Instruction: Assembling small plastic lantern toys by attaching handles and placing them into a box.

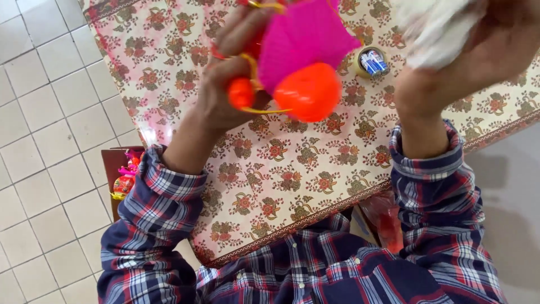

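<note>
A bright paper ornament (298,56), its pleated magenta body fanned open above two glossy orange balls ringed with yellow wire, is held up over the counter (292,174), close under the head camera. The left hand (230,84) grips it, fingers (239,28) wrapped round the smaller ball and the wire frame on the ornament's left side. The piece looks largely assembled: the pleats are spread, both balls sit in place and the wire loops are closed, though its top runs out of view, so whether anything remains to be fitted there cannot be told. The right hand (484,50) is raised just beside it, curled round a wad of white crumpled material (436,28), apart from the ornament. Below, the counter wears a cream cloth printed with red flowers; a small round tin of pen-like sticks (371,62) stands on it behind the ornament. At the counter's left edge, over the pale tiled floor (45,141), a dark box (115,169) holds more colourful ornaments (125,179). Both arms wear blue and red plaid sleeves (152,225)
</note>
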